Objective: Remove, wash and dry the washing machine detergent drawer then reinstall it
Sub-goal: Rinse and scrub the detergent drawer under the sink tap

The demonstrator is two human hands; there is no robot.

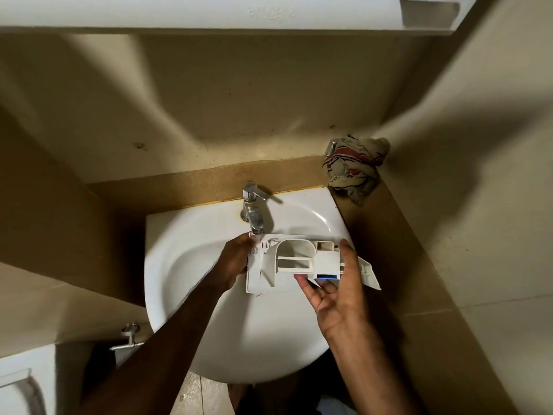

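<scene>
A white plastic detergent drawer [294,262] with a small blue insert is held over the white sink basin [209,310], just below the chrome tap [253,211]. My left hand [236,262] grips the drawer's left end, fingers wrapped behind it. My right hand [338,292] holds the right end, thumb up along the side and fingers spread under the drawer near the blue part. The drawer's front panel sticks out to the right past my right hand.
A crumpled striped cloth [354,166] lies on the brown ledge in the back right corner. Beige tiled walls close in on both sides. A white cabinet hangs overhead. A chrome valve [130,332] sits low on the left wall.
</scene>
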